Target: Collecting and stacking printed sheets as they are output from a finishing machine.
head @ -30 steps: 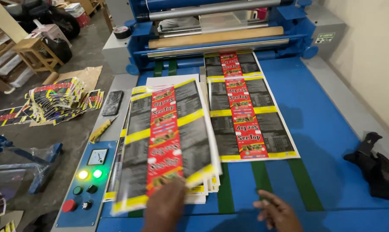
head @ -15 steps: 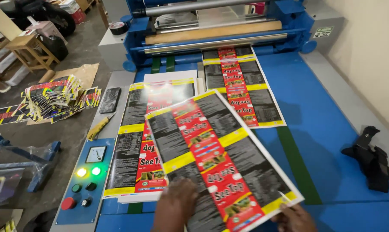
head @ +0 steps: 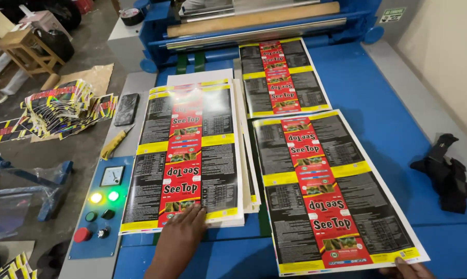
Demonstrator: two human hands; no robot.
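Bright, even light; sharp, glossy glare.

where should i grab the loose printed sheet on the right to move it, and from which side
Probably by its near bottom edge, coming from the operator's side. The loose printed sheet lies flat and slightly skewed on the blue table, so only edges offer a pinch. The right hand already meets its near right corner; the left hand rests on the stack.
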